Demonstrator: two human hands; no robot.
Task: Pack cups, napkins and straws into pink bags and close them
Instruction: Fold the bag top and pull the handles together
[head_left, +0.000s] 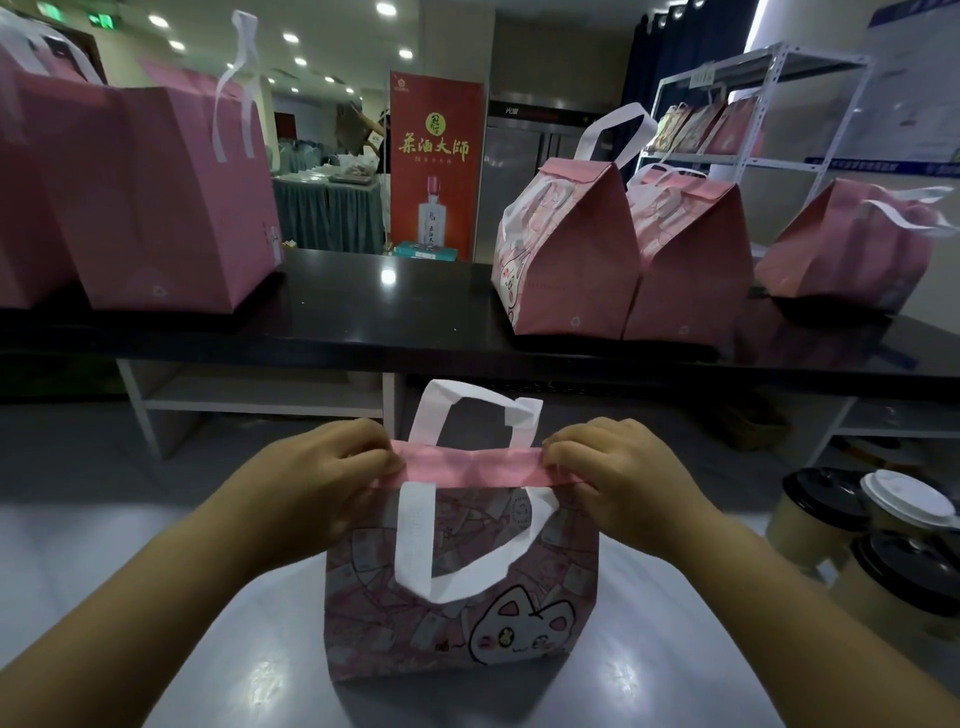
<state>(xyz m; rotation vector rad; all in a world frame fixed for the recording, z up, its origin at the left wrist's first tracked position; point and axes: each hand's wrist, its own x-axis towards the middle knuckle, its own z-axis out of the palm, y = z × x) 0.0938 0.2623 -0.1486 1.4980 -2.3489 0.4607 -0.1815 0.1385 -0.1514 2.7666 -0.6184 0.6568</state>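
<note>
A pink bag (457, 613) with a cat drawing and white handles stands upright on the grey table (249, 665) right in front of me. Its top edge is folded into a flat pink strip (467, 462). My left hand (332, 473) pinches the left end of that strip, and my right hand (613, 467) pinches the right end. One white handle hangs down the front of the bag, the other stands up behind the fold. The bag's contents are hidden.
Paper cups (852, 530) with black and white lids stand at the right edge of the table. On the black counter (395, 317) behind, closed pink bags (623, 260) stand right and open pink bags (156, 208) left. A metal shelf (748, 104) is at back right.
</note>
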